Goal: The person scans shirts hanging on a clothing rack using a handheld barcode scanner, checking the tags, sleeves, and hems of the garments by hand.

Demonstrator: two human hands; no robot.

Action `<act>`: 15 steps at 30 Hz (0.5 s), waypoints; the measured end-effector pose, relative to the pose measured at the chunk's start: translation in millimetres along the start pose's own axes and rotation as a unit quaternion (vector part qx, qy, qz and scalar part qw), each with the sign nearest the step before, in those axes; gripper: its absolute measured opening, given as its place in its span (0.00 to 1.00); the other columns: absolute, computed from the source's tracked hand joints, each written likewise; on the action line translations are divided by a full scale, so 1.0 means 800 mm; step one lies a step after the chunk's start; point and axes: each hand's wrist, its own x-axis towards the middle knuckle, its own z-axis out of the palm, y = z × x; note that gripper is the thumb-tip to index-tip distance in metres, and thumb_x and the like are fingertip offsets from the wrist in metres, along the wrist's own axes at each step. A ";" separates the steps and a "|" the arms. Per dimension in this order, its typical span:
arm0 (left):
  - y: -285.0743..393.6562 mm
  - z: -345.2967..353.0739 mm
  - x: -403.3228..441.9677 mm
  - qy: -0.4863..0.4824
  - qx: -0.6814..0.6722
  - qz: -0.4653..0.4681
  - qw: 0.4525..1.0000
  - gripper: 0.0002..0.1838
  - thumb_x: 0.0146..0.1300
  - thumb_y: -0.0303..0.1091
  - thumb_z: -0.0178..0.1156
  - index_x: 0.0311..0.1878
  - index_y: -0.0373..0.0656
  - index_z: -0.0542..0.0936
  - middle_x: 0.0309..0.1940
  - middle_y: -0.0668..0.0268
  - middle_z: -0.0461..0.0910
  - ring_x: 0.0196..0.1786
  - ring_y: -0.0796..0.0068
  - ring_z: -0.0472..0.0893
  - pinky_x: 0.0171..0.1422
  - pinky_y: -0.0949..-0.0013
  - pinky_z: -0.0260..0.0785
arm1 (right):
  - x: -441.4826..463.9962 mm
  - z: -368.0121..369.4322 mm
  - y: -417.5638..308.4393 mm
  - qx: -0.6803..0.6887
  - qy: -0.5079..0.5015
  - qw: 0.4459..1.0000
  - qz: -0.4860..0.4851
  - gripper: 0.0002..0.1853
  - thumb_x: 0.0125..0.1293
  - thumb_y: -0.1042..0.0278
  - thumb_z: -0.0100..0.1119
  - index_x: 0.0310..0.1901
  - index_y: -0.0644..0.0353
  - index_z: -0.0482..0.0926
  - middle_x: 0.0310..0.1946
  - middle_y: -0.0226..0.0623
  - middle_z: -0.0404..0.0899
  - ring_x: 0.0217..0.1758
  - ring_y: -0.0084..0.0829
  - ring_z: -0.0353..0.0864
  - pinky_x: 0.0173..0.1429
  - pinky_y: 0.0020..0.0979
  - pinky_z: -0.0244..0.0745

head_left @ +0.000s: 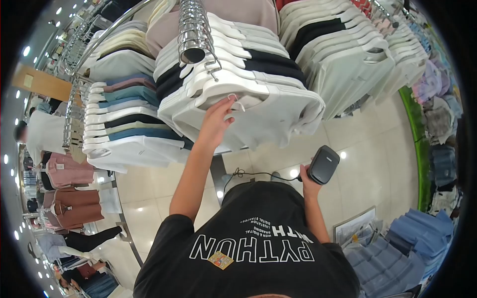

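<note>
the pale shirt (pixel 268 119) is at the front of the rack (pixel 195 32), on a white hanger (pixel 237 88). the left hand (pixel 217 121) is at its neck, partly open, thumb apart, fingertips by a thin white loop (pixel 240 105); i can't tell if it grips. the right hand (pixel 310 185) is closed around a black gadget (pixel 324 165). a black cord (pixel 258 173) hangs nearby. blue clothes (pixel 385 258) lie low on the right.

Includes one left hand (pixel 214 122), one right hand (pixel 311 186), one black device (pixel 324 165), one dark cable (pixel 239 172), one black T-shirt (pixel 271 206), one square patch (pixel 220 260), one green strip (pixel 420 149)
</note>
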 end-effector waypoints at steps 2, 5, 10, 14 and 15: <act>0.002 0.005 -0.015 0.006 -0.016 0.047 0.999 0.21 0.58 0.34 0.59 0.55 0.42 0.72 0.42 0.72 0.71 0.45 0.82 0.68 0.47 0.75 0.59 | 0.000 -0.009 0.005 0.005 -0.002 1.000 0.019 0.22 0.48 0.83 0.64 0.47 0.65 0.71 0.30 0.29 0.73 0.26 0.17 0.70 0.32 0.20 0.68; 0.003 0.011 -0.028 0.006 0.043 0.155 0.987 0.25 0.56 0.31 0.61 0.57 0.40 0.69 0.43 0.69 0.69 0.49 0.78 0.68 0.51 0.72 0.61 | 0.005 -0.018 0.004 0.039 0.002 0.998 0.047 0.22 0.48 0.84 0.63 0.47 0.65 0.70 0.38 0.32 0.72 0.29 0.17 0.72 0.34 0.21 0.68; -0.015 0.010 -0.028 0.124 0.223 0.254 0.933 0.27 0.56 0.23 0.59 0.59 0.37 0.63 0.49 0.61 0.70 0.54 0.71 0.70 0.58 0.66 0.63 | 0.013 -0.022 0.001 0.089 -0.005 0.994 0.069 0.22 0.49 0.86 0.61 0.48 0.64 0.70 0.43 0.32 0.71 0.31 0.18 0.72 0.35 0.21 0.69; -0.019 0.010 -0.026 0.115 0.013 0.233 0.966 0.25 0.58 0.22 0.56 0.59 0.37 0.64 0.51 0.57 0.71 0.52 0.69 0.74 0.56 0.67 0.67 | 0.012 -0.017 0.003 0.111 0.001 0.992 0.059 0.22 0.49 0.87 0.60 0.48 0.63 0.70 0.43 0.32 0.70 0.31 0.18 0.72 0.36 0.22 0.70; -0.013 0.010 -0.028 0.110 -0.083 0.189 0.972 0.24 0.59 0.21 0.55 0.59 0.37 0.64 0.51 0.57 0.72 0.52 0.69 0.75 0.55 0.68 0.68 | 0.013 -0.015 0.000 0.110 0.001 0.992 0.064 0.22 0.50 0.87 0.60 0.48 0.63 0.70 0.42 0.32 0.71 0.31 0.18 0.72 0.36 0.22 0.70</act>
